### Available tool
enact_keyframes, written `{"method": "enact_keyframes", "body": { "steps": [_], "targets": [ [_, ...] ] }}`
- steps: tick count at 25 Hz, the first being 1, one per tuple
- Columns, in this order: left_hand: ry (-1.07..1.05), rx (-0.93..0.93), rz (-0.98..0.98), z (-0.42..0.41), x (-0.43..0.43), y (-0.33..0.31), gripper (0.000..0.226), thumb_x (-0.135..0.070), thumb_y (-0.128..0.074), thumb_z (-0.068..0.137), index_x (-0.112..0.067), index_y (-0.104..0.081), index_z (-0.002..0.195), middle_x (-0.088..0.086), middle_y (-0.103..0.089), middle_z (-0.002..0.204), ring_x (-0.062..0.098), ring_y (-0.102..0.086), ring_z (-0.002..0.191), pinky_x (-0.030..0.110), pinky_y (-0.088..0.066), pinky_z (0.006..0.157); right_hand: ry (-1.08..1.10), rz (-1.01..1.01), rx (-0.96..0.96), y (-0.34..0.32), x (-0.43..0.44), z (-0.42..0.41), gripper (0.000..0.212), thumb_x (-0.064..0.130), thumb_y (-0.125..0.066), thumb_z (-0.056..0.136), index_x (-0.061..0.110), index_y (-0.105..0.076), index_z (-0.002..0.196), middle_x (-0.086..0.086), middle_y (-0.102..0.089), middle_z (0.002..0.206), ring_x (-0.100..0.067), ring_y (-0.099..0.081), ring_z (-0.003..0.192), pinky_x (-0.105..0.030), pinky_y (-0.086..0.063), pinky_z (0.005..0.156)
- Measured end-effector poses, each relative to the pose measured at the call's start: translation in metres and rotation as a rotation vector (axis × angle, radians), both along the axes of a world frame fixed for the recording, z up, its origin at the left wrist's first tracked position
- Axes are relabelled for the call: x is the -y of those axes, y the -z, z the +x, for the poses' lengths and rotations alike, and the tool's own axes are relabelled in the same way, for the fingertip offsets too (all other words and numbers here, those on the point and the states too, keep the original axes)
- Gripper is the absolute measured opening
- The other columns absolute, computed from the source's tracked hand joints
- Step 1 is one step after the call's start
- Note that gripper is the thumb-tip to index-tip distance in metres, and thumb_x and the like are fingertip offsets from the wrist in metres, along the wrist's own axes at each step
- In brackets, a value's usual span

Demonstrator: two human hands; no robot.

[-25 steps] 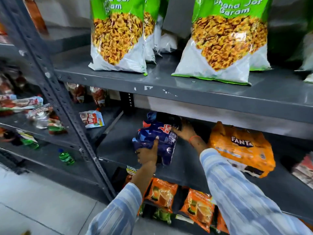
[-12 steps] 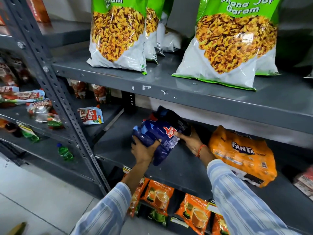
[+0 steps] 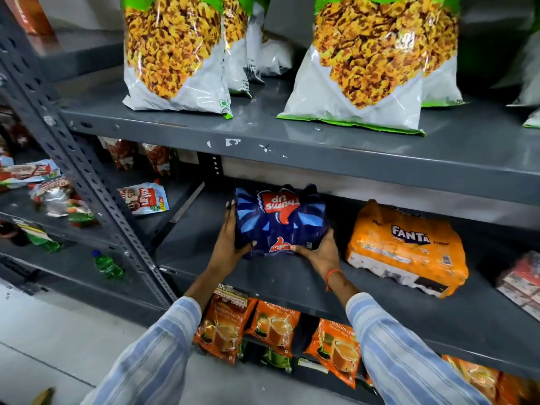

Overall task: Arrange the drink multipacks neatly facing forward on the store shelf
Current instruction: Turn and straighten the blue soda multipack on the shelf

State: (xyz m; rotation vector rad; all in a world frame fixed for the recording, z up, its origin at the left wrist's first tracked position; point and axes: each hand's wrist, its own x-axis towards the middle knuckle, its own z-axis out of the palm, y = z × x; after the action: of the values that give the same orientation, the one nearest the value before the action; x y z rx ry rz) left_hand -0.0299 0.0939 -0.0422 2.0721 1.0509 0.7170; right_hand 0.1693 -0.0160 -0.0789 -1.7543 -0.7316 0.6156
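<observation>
Both hands grip the blue drink pack (image 3: 279,220) on the middle shelf (image 3: 292,285) of the grey metal rack. Left hand (image 3: 229,244) clamped on the pack's left side, fingers (image 3: 230,209) running up that side, thumb across the lower front. Right hand (image 3: 317,252) clamped on the pack's lower right corner, thumb on the front face; an orange thread sits on that wrist. The pack's red logo reads upside down, facing the camera. Cannot tell if its bottom rests on the shelf or is lifted just off it.

The orange drink pack (image 3: 406,247) lies on the same shelf, just right of the blue one, not touching it, label readable and tilted back. Red-and-white packs (image 3: 523,285) at the far right edge.

Upper shelf (image 3: 292,141): 2 large snack bags (image 3: 175,51) in front, more behind. Lower shelf: orange tea pouches (image 3: 274,325). Left bay: loose packets and a green bottle (image 3: 108,264). Striped blue sleeves (image 3: 409,355) on both arms.
</observation>
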Motion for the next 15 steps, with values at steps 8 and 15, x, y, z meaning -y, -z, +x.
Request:
{"method": "enact_keyframes", "body": {
  "steps": [8, 15],
  "targets": [
    [-0.011, 0.065, -0.249, 0.056, 0.128, 0.017, 0.085, -0.028, -0.050, 0.092, -0.029, 0.020, 0.141, -0.003, 0.019, 0.156, 0.021, 0.006, 0.146, 0.049, -0.011, 0.120, 0.174, -0.145, -0.572, -0.021, 0.001, 0.042, 0.046, 0.020, -0.031, 0.100, -0.006, -0.039, 0.137, -0.019, -0.045, 0.144, -0.037, -0.050, 0.125, -0.035, -0.045, 0.104],
    [0.187, 0.131, -0.418, 0.063, 0.128, 0.014, 0.110, -0.047, -0.067, 0.077, -0.024, 0.015, 0.146, -0.005, 0.018, 0.158, 0.014, 0.006, 0.145, 0.042, -0.013, 0.121, 0.032, -0.181, -0.495, -0.035, -0.001, 0.029, 0.061, 0.045, -0.029, 0.099, 0.002, -0.034, 0.143, -0.016, -0.035, 0.151, -0.037, -0.033, 0.139, -0.047, -0.027, 0.116]
  ]
}}
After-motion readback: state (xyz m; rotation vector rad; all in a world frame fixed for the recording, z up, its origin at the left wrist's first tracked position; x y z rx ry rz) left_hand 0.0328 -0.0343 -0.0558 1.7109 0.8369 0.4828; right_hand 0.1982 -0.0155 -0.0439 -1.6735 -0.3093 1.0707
